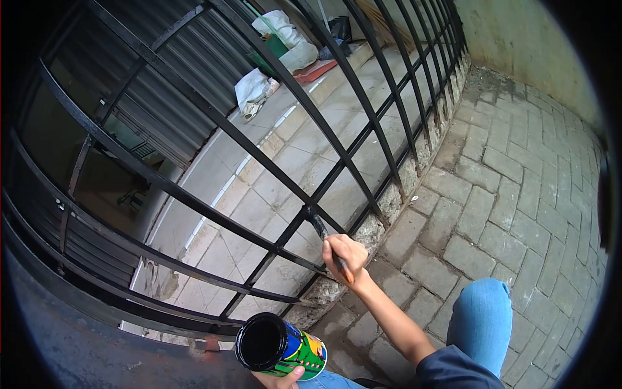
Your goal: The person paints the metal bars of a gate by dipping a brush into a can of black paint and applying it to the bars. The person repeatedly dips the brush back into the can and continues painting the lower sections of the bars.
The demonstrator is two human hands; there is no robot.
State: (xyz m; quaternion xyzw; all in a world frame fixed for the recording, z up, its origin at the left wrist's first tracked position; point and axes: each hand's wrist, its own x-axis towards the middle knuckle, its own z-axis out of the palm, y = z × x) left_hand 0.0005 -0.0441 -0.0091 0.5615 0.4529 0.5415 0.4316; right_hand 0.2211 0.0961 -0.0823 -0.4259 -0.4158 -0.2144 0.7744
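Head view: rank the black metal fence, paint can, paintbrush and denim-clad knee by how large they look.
1. Black metal fence, by far
2. Paint can and denim-clad knee: too alike to rank
3. Paintbrush: slimmest, partly hidden by the right hand

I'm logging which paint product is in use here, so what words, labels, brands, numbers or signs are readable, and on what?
No text can be read anywhere in this view.
Paint can in the left hand: a blue, green and yellow label, any print on it too small and blurred to read.
Paintbrush: no legible marking.
White sack beyond the black bars: no legible print.
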